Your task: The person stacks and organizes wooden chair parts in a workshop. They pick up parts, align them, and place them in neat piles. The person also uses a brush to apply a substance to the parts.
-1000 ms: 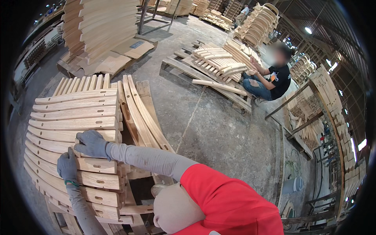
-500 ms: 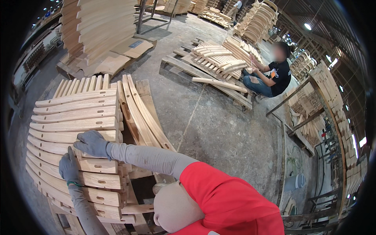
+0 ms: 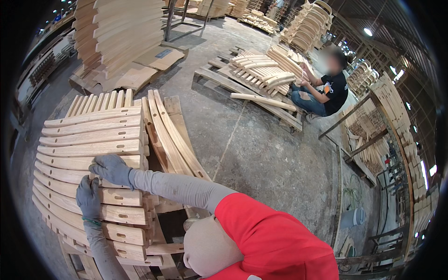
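Observation:
Both my hands wear grey gloves and rest together on a layer of curved pale wooden slats (image 3: 93, 148) with small oval slots near their ends. My right hand (image 3: 112, 169) reaches across from the right, its fingers curled down onto a slat in the middle of the layer. Just below it, my left hand (image 3: 87, 198) lies over the slats with its fingers drawn together, their tips close to the right fingertips. A small pale bit of wood shows between the two hands; what the left fingers pinch, if anything, is hidden.
Longer curved wooden pieces (image 3: 170, 135) lean along the stack's right side. Tall stacked boards (image 3: 128, 37) stand on cardboard behind. Across the concrete floor (image 3: 261, 154), a person (image 3: 333, 88) sits beside a pallet (image 3: 212, 74) of slats. A metal rack (image 3: 368, 147) stands at the right.
My left hand has shifted slightly up and right toward my right hand, and its fingers have drawn in. My right hand stays on the same slat.

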A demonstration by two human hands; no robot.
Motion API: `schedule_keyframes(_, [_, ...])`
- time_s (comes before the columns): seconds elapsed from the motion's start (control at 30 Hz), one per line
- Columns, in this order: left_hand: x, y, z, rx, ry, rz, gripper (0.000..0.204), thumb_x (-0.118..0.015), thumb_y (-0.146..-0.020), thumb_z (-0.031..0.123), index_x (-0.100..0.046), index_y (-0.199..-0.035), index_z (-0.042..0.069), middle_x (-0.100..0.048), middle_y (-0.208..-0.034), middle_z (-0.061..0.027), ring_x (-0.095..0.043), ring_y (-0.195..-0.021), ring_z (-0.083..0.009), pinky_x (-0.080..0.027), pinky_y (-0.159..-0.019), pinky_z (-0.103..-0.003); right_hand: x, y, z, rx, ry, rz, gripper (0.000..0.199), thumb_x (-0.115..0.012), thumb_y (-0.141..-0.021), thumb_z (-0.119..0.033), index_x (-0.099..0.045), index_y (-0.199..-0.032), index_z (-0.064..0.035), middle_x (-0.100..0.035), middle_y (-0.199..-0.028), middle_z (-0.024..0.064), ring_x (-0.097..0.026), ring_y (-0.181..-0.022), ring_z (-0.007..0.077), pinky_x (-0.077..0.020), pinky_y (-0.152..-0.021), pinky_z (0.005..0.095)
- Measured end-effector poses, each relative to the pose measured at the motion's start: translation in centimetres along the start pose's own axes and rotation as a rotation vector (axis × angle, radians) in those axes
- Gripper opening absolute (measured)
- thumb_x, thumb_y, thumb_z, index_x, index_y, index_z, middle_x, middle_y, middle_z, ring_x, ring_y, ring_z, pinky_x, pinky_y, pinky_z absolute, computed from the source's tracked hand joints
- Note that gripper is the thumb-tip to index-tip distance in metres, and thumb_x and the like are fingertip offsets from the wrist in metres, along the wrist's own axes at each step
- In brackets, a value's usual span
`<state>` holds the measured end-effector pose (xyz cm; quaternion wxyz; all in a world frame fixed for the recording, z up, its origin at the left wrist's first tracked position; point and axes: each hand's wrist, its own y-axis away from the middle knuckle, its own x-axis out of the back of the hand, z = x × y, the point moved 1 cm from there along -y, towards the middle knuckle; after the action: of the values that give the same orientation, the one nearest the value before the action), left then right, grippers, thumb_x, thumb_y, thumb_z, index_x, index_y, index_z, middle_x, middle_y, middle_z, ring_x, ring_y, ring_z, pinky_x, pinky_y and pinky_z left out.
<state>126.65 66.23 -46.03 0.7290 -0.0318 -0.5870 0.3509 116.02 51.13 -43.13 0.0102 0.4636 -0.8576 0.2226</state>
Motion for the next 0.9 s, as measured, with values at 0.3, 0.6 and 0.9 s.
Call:
schedule_keyframes(0.3, [0.1,0.0,0.7,-0.103,-0.013,0.045,0.025,-0.049,-0.095,0.027,-0.054,-0.086,0.004,-0.056,-0.075,-0.0172,-0.054,-0.073,-0.0362,-0.04,-0.062,-0.045,0.2,0.3,0.0,-0.05,-0.163,-0.092,0.022,-0.065,-0.082,-0.02,-0.058,-0.097,-0.0055,-0.057,-0.068,0.0044,-0.056,-0.065,0.0141,-0.0456,-0.063,0.0283])
schedule_keyframes(0.6, [0.2,0.4,0.1,-0.085,-0.005,0.053,0.034,-0.049,-0.096,0.029,-0.05,-0.072,0.005,-0.048,-0.063,-0.0149,-0.047,-0.06,-0.034,-0.035,-0.055,-0.044,0.5,0.1,-1.0,-0.097,0.047,-0.114,0.021,-0.064,-0.082,-0.022,-0.058,-0.091,-0.0045,-0.063,-0.072,0.0105,-0.061,-0.067,0.019,-0.047,-0.062,0.0315])
schedule_keyframes(0.9, [-0.3,0.4,-0.9,-0.072,0.059,0.208,0.028,-0.044,-0.096,0.022,-0.065,-0.099,0.004,-0.062,-0.078,-0.0132,-0.057,-0.07,-0.0325,-0.043,-0.063,-0.042,0.3,-0.1,-0.3,-0.095,-0.127,-0.104,0.015,-0.056,-0.088,-0.017,-0.058,-0.089,-0.0016,-0.062,-0.075,0.0114,-0.061,-0.072,0.0181,-0.0485,-0.066,0.0312])
